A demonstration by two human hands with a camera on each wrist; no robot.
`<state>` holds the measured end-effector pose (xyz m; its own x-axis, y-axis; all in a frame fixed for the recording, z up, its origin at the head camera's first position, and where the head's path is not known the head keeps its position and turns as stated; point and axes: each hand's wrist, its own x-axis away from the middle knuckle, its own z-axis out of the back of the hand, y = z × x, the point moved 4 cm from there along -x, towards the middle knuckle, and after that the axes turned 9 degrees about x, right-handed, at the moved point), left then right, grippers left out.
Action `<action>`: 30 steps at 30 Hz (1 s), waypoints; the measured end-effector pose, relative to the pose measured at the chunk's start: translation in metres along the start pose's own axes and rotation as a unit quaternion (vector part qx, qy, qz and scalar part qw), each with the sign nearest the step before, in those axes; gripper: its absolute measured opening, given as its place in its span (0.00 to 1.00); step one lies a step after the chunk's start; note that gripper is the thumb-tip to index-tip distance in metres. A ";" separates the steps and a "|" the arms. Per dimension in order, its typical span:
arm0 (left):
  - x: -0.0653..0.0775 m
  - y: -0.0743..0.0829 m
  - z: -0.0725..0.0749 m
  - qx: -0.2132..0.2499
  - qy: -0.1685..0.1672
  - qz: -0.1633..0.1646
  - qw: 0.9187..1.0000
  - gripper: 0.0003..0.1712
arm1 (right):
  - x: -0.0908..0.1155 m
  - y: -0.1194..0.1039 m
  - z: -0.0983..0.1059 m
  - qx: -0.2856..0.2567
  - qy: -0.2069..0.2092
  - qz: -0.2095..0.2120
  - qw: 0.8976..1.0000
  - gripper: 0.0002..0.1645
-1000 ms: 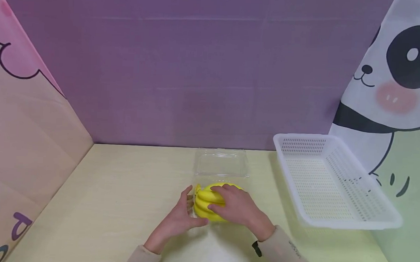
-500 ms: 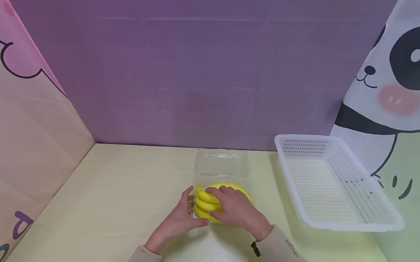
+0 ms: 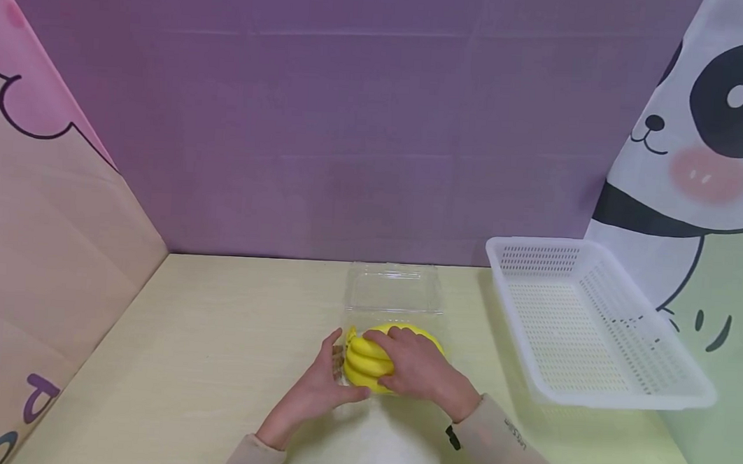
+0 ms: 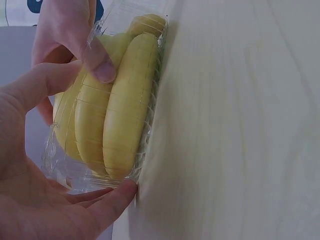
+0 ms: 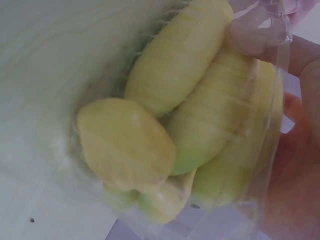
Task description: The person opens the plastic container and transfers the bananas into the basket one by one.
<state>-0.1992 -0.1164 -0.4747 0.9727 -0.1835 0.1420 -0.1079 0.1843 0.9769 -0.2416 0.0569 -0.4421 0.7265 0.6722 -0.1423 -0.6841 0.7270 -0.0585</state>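
Observation:
A bunch of yellow bananas (image 3: 367,366) lies in the base of a clear plastic clamshell box (image 4: 75,175), its stem end towards the left. My right hand (image 3: 420,364) grips the bunch from above, and its thumb (image 4: 102,70) presses against one banana inside the near wall. My left hand (image 3: 317,383) holds the box's left end, thumb along the front and fingers around the side; some of these fingers are hidden. In the right wrist view, the bananas (image 5: 175,65) show through the plastic with a rounded yellow end (image 5: 125,142) lowest.
The open clear lid (image 3: 395,291) lies flat behind the box. To the right stands a white perforated plastic basket (image 3: 621,398). A purple backdrop (image 3: 350,154) rises at the table's back edge, with printed side panels on the left and right.
My right hand has shifted slightly left along the bananas, and its thumb has drawn in, uncovering more of their right end. My left hand and the box keep their place.

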 end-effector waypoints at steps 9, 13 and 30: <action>0.000 0.000 0.001 -0.001 -0.002 -0.003 1.000 0.69 | 0.000 0.000 0.001 0.005 0.008 -0.001 1.000 0.40; 0.001 0.001 0.000 0.001 -0.003 -0.005 1.000 0.69 | 0.000 0.001 0.003 0.001 0.013 -0.005 1.000 0.39; 0.000 0.000 0.001 0.000 -0.006 -0.006 1.000 0.69 | 0.001 0.002 0.012 -0.011 0.025 -0.004 1.000 0.39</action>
<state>-0.1992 -0.1171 -0.4749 0.9715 -0.1964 0.1328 -0.0970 0.1818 0.9785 -0.2416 0.0610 -0.4301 0.7281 0.6583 -0.1911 -0.6802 0.7285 -0.0817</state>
